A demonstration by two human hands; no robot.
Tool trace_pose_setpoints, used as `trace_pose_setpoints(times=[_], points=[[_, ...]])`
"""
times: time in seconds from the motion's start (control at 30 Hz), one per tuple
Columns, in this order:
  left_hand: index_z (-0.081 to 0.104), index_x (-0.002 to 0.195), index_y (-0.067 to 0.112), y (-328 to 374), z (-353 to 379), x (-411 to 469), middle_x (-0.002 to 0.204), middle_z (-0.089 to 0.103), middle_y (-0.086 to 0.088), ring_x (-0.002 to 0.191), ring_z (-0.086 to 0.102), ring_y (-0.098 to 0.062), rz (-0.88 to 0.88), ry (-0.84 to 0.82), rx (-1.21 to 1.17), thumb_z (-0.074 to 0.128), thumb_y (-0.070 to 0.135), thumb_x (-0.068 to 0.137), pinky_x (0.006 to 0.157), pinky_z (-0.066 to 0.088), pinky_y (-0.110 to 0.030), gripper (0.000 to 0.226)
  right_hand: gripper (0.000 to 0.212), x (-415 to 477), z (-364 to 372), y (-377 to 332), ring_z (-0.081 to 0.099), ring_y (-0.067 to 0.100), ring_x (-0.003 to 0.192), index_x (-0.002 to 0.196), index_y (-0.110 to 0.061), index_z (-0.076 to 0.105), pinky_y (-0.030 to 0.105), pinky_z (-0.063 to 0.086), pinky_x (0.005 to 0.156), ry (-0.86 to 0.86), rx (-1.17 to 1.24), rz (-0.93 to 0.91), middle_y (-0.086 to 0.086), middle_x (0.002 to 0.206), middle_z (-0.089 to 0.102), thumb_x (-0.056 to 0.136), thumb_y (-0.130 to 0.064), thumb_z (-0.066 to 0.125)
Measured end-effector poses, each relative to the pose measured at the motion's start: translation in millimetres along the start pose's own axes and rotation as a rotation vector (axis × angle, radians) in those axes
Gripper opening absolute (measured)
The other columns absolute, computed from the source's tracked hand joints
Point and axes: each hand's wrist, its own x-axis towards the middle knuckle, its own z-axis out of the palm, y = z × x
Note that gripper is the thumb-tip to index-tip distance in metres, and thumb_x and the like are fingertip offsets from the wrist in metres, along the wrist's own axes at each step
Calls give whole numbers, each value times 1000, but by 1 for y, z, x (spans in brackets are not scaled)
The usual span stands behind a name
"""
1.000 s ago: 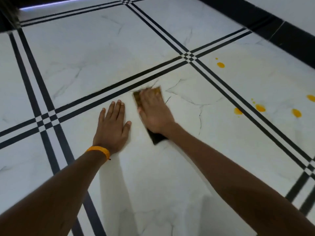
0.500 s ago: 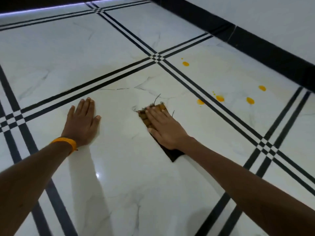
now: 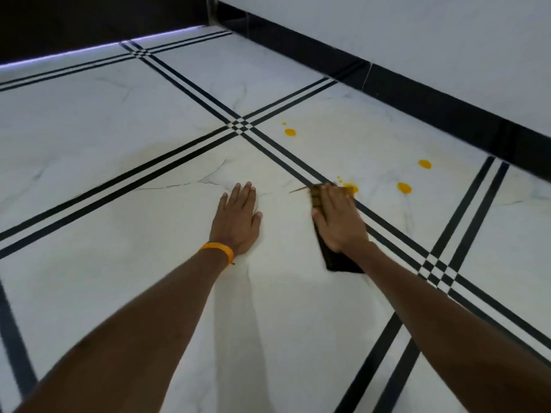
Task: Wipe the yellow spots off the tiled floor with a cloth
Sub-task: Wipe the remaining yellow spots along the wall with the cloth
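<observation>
My right hand (image 3: 338,220) presses flat on a dark folded cloth (image 3: 338,262) whose far end is stained yellow. That end lies over the black tile stripes and touches a yellow spot (image 3: 351,186). More yellow spots lie beyond on the white marble floor (image 3: 149,222): one (image 3: 404,187) to the right, one (image 3: 424,163) further back and one (image 3: 289,132) near the stripe crossing. My left hand (image 3: 237,220) rests flat on the floor, fingers spread, with an orange band on its wrist. It holds nothing.
A white wall with a black skirting board (image 3: 417,96) runs along the right, close behind the spots. A dark wall with a lit strip (image 3: 89,52) closes the far side. Black double stripes (image 3: 185,150) cross the floor.
My right hand has slid the cloth right and forward, over the spot by the stripes and up to the one beyond them. My left hand has shifted along the floor towards it.
</observation>
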Motion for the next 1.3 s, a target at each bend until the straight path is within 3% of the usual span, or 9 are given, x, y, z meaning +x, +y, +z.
trace_pose_setpoints(times=[0.1, 0.27, 0.33, 0.5, 0.7, 0.93, 1.0, 1.17, 1.3], points=[[14, 157, 9, 0, 5, 2, 165, 14, -6, 153, 7, -23, -8, -10, 38, 25, 34, 103, 124, 8, -47, 61, 70, 23, 3, 34, 18, 31, 154, 158, -1, 23, 46, 8, 125, 50, -17, 282, 17, 165, 25, 104, -46, 23], [10, 158, 13, -1, 6, 2, 166, 10, -2, 153, 3, -18, -13, -26, 2, 17, 38, 100, 125, 5, -43, 64, 68, 87, 0, 35, 11, 32, 155, 159, 0, 17, 47, 5, 126, 69, 12, 396, 18, 167, 17, 105, -42, 23], [10, 158, 14, 0, 6, 1, 166, 9, -1, 153, 3, -17, -9, -24, 8, 16, 39, 99, 125, 5, -43, 64, 69, 102, -2, 23, 9, 31, 156, 159, -1, 16, 46, 5, 126, 25, 19, 356, 17, 168, 15, 105, -43, 18], [12, 158, 12, 0, 4, 1, 166, 13, -4, 153, 7, -19, -4, -22, 9, 15, 39, 99, 124, 9, -46, 65, 77, 56, -2, 23, 16, 29, 155, 158, -2, 24, 49, 6, 126, -95, 35, -100, 15, 165, 25, 99, -50, 10], [15, 158, 12, -3, 8, 3, 165, 14, -4, 153, 8, -20, 3, -2, 2, 19, 37, 100, 124, 9, -46, 63, 68, 106, -6, 71, 11, 30, 156, 159, -2, 17, 46, 7, 126, -20, -12, 347, 17, 167, 18, 105, -43, 18], [15, 158, 12, -1, 5, 1, 165, 16, -5, 153, 9, -21, -8, -8, 13, 16, 38, 99, 124, 9, -46, 64, 70, 37, -3, 6, 20, 30, 154, 157, 0, 27, 50, 10, 126, -86, 45, -243, 15, 165, 26, 104, -45, 19], [15, 157, 11, 0, 3, 2, 165, 17, -5, 153, 10, -21, -15, -10, 21, 17, 37, 99, 124, 11, -46, 64, 70, 27, -7, 31, 23, 31, 153, 156, 0, 30, 54, 15, 125, -43, 33, -185, 16, 164, 29, 103, -45, 22], [15, 157, 11, 0, 6, 3, 165, 16, -3, 153, 8, -20, -18, -22, 41, 18, 36, 100, 123, 12, -46, 63, 72, 82, -1, 39, 12, 31, 155, 159, -2, 18, 48, 9, 126, -20, -13, 314, 16, 167, 18, 103, -47, 18], [14, 158, 12, 1, 5, 3, 166, 14, -2, 153, 7, -18, -20, -5, 45, 17, 37, 100, 124, 10, -44, 63, 74, 77, 7, -4, 15, 30, 155, 158, -1, 22, 47, 11, 126, 23, 11, 130, 16, 166, 22, 101, -47, 13]])
